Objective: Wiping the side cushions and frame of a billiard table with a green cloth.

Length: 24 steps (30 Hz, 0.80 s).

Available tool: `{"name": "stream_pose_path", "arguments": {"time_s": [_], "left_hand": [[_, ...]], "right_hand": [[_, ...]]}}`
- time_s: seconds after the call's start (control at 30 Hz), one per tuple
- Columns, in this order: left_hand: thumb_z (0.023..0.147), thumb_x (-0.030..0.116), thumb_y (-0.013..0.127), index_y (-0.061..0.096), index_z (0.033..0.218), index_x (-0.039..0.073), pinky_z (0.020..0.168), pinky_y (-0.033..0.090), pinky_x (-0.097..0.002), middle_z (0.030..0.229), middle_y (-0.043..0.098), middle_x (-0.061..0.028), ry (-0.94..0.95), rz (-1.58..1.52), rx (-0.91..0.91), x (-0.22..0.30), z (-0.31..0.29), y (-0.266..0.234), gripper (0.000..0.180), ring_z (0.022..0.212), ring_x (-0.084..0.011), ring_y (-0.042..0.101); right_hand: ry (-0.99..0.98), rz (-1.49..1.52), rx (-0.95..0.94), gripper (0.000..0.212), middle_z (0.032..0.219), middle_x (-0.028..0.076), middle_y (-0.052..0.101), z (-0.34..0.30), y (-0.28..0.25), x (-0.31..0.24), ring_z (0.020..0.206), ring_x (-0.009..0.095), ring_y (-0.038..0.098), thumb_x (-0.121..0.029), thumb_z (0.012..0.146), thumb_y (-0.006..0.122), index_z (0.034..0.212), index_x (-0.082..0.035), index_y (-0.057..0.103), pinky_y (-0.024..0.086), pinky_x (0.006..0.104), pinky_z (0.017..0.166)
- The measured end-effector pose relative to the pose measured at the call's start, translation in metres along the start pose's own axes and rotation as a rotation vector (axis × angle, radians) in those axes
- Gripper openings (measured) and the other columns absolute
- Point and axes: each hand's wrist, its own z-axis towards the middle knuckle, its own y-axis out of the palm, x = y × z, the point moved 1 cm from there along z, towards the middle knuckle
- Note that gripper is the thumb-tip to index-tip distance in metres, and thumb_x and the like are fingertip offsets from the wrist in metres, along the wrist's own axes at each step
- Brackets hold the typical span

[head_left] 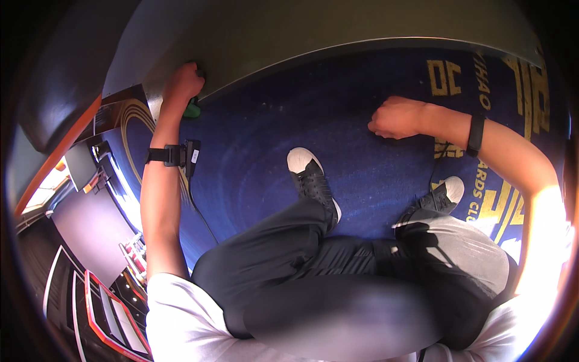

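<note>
My left hand is stretched out at the upper left, its fingers curled closed beside the lower edge of a big dark olive panel. A small dark bit shows at its fingertips, and a green object sticks out just below the hand. What the fingers grip is mostly hidden by the hand itself. My right hand is held out to the right in a fist over the blue patterned carpet, touching no panel. Nothing pokes out of that fist.
My dark shoes with white toes stand on the carpet below my bent knees. A strap with a small black device sits on my left wrist, its cable running down. To the left are an orange-edged dark surface and a bright opening with furniture.
</note>
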Motion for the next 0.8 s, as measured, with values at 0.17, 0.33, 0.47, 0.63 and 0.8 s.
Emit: {"name": "stream_pose_path", "arguments": {"time_s": [0.17,0.33,0.47,0.63,0.8], "left_hand": [[0.074,0.022,0.063,0.064,0.104,0.010,0.081,0.050,-0.0438,0.100,0.067,-0.0146,0.077,0.015,-0.012,0.025,-0.003,-0.008,0.032,0.097,-0.0354,0.062],[0.075,0.023,0.065,0.062,0.096,0.003,0.073,0.049,-0.0420,0.084,0.065,-0.0197,0.068,-0.041,0.101,0.010,0.006,-0.003,0.029,0.084,-0.0356,0.064],[0.073,0.023,0.062,0.064,0.106,0.009,0.080,0.050,-0.0434,0.097,0.066,-0.0170,0.118,0.032,0.031,0.022,-0.004,-0.005,0.036,0.094,-0.0352,0.063],[0.073,0.022,0.062,0.064,0.104,0.009,0.081,0.050,-0.0444,0.097,0.066,-0.0168,0.072,0.058,0.052,0.010,0.004,-0.002,0.034,0.094,-0.0360,0.062],[0.073,0.022,0.062,0.065,0.101,0.009,0.079,0.050,-0.0444,0.098,0.066,-0.0164,0.108,-0.020,0.025,0.005,0.003,0.001,0.031,0.093,-0.0359,0.063]], "right_hand": [[0.031,0.024,-0.013,0.019,0.081,0.015,0.066,-0.003,-0.003,0.000,0.082,0.033,0.064,-0.022,0.087,0.056,0.087,-0.004,0.063,0.050,0.0443,0.075],[0.021,0.021,-0.008,0.018,0.080,0.015,0.066,-0.003,-0.003,-0.002,0.081,0.034,0.064,-0.021,0.087,0.056,0.086,-0.004,0.063,0.050,0.0445,0.074],[0.043,0.031,-0.002,0.017,0.080,0.015,0.066,-0.006,-0.004,-0.003,0.081,0.034,0.064,-0.020,0.086,0.056,0.086,-0.005,0.063,0.050,0.0446,0.074],[0.033,0.016,-0.005,0.017,0.080,0.015,0.066,-0.006,-0.001,-0.002,0.080,0.034,0.064,-0.020,0.085,0.057,0.086,-0.004,0.063,0.050,0.0446,0.073],[0.027,0.028,0.006,0.017,0.080,0.015,0.066,-0.007,-0.007,-0.006,0.081,0.034,0.064,-0.020,0.085,0.057,0.085,-0.004,0.063,0.050,0.0450,0.074]]}}
